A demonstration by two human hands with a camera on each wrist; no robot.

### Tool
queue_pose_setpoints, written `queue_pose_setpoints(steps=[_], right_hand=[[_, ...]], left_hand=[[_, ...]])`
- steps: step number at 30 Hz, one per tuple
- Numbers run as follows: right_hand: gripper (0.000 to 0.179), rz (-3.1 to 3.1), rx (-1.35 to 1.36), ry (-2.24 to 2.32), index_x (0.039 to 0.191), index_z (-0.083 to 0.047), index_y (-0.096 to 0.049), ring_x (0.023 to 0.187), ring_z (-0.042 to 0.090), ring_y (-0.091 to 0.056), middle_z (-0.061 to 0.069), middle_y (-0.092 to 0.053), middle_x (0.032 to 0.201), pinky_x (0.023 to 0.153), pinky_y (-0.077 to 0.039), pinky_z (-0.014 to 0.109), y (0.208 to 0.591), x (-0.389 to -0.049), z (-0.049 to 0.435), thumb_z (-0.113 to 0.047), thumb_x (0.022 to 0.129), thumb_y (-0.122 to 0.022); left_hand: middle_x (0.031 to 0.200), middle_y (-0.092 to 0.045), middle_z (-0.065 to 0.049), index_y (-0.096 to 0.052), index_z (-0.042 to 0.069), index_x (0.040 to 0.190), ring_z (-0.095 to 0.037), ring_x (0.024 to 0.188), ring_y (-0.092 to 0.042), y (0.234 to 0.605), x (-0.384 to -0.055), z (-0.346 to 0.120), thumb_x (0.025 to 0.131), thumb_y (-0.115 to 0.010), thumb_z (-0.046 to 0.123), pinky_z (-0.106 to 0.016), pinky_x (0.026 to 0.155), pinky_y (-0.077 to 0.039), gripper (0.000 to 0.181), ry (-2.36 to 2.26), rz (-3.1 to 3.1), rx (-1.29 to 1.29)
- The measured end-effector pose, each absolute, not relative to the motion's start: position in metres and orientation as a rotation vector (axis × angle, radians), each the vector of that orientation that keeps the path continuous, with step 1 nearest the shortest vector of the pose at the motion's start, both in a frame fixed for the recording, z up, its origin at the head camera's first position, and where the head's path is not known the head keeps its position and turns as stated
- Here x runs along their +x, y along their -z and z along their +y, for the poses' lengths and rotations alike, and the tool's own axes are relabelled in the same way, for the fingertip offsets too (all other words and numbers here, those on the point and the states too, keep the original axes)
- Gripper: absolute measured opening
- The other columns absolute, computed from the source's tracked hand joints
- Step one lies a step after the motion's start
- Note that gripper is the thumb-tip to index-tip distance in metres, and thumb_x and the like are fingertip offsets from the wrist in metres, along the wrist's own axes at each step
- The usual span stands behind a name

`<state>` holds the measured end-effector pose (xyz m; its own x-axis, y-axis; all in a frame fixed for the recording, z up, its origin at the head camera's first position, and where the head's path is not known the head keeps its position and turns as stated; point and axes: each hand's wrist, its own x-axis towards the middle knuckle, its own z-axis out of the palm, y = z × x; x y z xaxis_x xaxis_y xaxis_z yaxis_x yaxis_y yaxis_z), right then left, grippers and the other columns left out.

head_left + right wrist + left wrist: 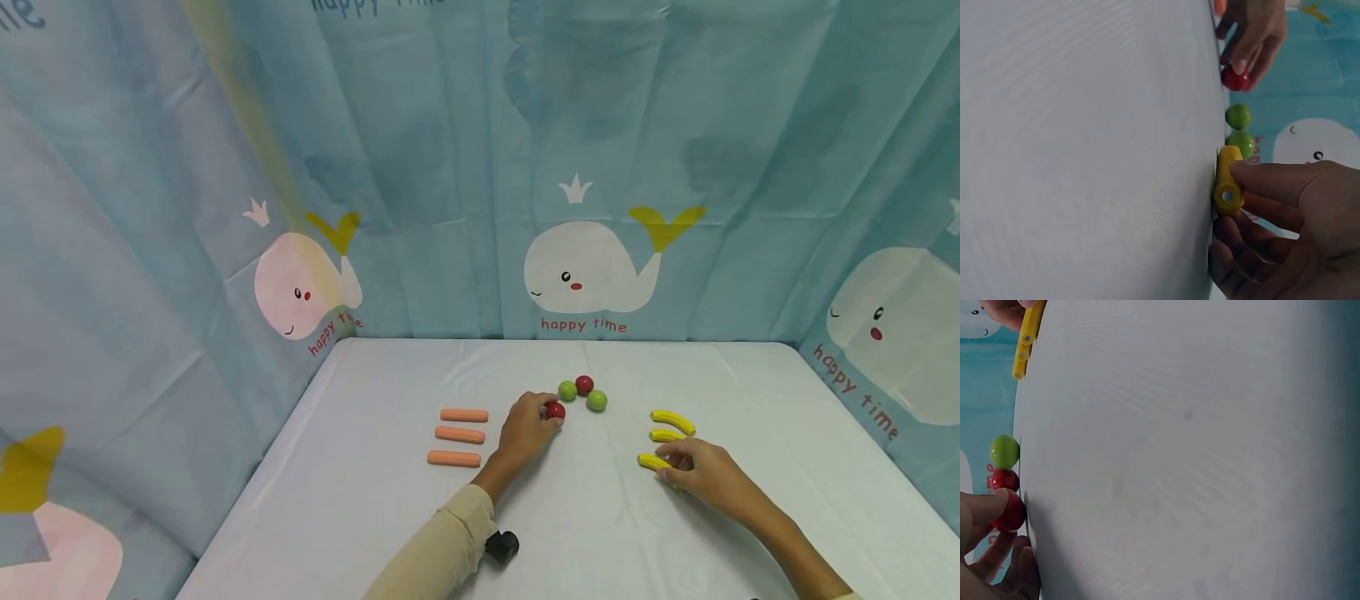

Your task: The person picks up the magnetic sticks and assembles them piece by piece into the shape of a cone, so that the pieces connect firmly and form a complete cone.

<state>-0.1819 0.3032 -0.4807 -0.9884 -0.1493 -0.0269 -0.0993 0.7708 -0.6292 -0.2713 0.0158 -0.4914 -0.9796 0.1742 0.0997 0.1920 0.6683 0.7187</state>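
Note:
My left hand [528, 427] holds a small glossy red ball [556, 411] between thumb and fingers, low over the white table. Just beyond it, another red ball [585, 384] lies between two green balls, one on the left [567, 390] and one on the right [597, 400]. On the right, my right hand [705, 473] pinches the nearest toy banana [651, 461], its thumb against the yellow side in the right wrist view. Farther back lie two more toy bananas, a middle one [664, 435] and a far one [672, 419], both curved and yellow.
Left of my left hand, three orange-pink sausage-shaped sticks [459, 434] lie in a column. A small black object [504, 547] shows beside the left sleeve [450, 533]. Blue curtains [442, 275] with whale prints stand around the table [360, 517].

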Motion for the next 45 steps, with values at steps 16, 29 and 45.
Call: queue_pose_setpoints(steps=[16,29,45], right_hand=[[0.023,2.89,-0.153,0.991,0.11,-0.002,-0.077,0.084,0.017,-0.058,0.0,-0.066,0.091,0.066,-0.049,0.026,0.475,-0.181,0.299,-0.012,0.091,-0.082],[0.027,2.902,-0.104,1.069,0.115,-0.001,-0.077,0.088,0.016,-0.065,0.004,-0.074,0.103,0.066,-0.053,0.025,0.471,-0.183,0.282,-0.011,0.09,-0.081],[0.028,2.852,-0.01,1.199,0.119,-0.007,-0.077,0.085,0.017,-0.065,0.002,-0.074,0.102,0.07,-0.053,0.03,0.466,-0.185,0.239,-0.01,0.091,-0.081]], left_hand=[[0.12,-0.068,-0.003,-0.074,0.012,0.131,-0.013,0.1,-0.061,0.496,-0.263,0.003,0.095,-0.08,0.01,-0.028,0.088,-0.056,0.036,1.444,-2.73,-0.33],[0.125,-0.07,-0.004,-0.07,0.009,0.137,-0.012,0.102,-0.07,0.491,-0.236,-0.011,0.094,-0.082,0.009,-0.026,0.088,-0.059,0.045,1.647,-2.63,-0.389],[0.119,-0.071,0.001,-0.074,0.011,0.128,-0.006,0.093,-0.068,0.491,-0.211,-0.005,0.091,-0.085,0.016,-0.02,0.078,-0.056,0.039,1.746,-2.663,-0.421]])
